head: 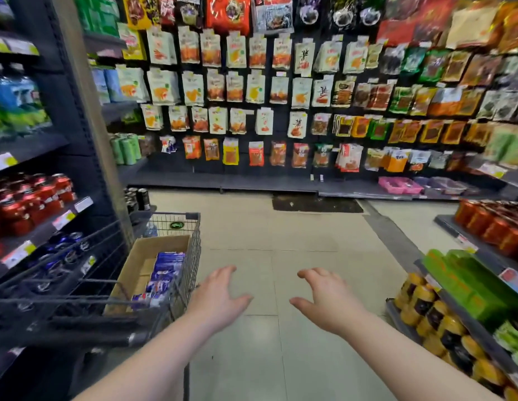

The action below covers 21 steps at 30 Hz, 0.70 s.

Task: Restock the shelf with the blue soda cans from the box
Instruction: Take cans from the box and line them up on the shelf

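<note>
A cardboard box [136,264] sits inside a wire shopping cart [191,256] at the lower left. Blue soda cans [162,277] lie in a row along the box's right side. More blue cans [61,256] stand on a low shelf [43,273] at the left, behind the cart. My left hand [218,299] hovers just right of the cart with fingers spread, holding nothing. My right hand [328,302] is held out over the floor, also spread and empty.
Red cans [29,204] fill the shelf above the blue ones. Hanging snack packets [252,91] cover the far wall. Shelves with green packs [466,282], yellow jars [425,314] and red jars [495,224] line the right. Tiled floor [281,256] runs between them.
</note>
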Tool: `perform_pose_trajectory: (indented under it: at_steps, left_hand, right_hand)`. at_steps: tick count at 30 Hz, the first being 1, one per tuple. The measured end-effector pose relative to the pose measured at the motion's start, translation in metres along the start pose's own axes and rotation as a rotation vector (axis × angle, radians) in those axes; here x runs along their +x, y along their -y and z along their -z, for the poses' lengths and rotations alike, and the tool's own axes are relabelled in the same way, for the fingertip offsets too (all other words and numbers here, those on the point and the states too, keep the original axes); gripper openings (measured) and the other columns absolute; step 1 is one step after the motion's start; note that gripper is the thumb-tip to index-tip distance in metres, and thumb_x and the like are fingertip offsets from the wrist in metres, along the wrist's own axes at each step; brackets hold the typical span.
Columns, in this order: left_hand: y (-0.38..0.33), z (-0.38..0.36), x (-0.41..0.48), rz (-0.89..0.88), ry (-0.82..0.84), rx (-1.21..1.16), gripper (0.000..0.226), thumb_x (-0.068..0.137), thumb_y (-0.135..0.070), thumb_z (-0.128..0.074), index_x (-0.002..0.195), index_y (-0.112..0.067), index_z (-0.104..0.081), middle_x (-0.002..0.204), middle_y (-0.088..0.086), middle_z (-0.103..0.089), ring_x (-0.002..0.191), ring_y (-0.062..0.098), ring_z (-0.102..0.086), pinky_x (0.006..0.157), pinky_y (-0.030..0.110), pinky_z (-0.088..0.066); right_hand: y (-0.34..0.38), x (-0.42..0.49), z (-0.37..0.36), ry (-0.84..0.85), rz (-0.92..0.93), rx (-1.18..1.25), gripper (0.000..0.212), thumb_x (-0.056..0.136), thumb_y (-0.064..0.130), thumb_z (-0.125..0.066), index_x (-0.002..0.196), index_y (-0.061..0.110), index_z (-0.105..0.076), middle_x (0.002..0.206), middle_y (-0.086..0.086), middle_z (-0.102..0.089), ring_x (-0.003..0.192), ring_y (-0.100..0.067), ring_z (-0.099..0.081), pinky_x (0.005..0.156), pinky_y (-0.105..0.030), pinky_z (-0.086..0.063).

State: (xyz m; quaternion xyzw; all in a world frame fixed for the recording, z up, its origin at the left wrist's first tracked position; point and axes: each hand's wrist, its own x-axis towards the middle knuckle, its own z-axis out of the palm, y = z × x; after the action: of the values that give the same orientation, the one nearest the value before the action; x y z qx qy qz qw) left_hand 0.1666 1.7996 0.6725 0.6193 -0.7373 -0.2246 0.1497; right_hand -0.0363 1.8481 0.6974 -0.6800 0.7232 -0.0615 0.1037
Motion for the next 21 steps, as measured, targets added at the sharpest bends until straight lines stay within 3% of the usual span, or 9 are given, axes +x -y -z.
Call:
perform_pose_trajectory:
  at_steps: [10, 21]
  left_hand:
    - [0.0, -0.011, 0.169, 0.119, -0.008, 0.006, 0.074, 0.081, -0.048, -0.058, 0.143, -0.021, -0.028, 0.148, 0.004, -0.034, 0.134, 0.024, -0.036, 0.11, 0.04, -0.032]
    - [0.005, -0.041, 0.305, 0.55, -0.153, -0.094, 0.076, 0.078, -0.052, -0.059, 0.142, -0.024, -0.029, 0.145, 0.002, -0.039, 0.132, 0.022, -0.04, 0.106, 0.036, -0.036]
  right_hand:
    - [-0.039, 0.197, 0.001, 0.051, 0.069, 0.025, 0.058, 0.085, 0.052, -0.05, 0.135, 0.025, -0.038, 0.138, 0.0, -0.044, 0.128, -0.023, -0.038, 0.106, -0.038, -0.032]
    - [-0.063, 0.435, 0.013, 0.21, 0.43, -0.076, 0.057, 0.086, 0.051, -0.049, 0.136, 0.026, -0.037, 0.14, -0.001, -0.043, 0.13, -0.023, -0.038, 0.106, -0.036, -0.033]
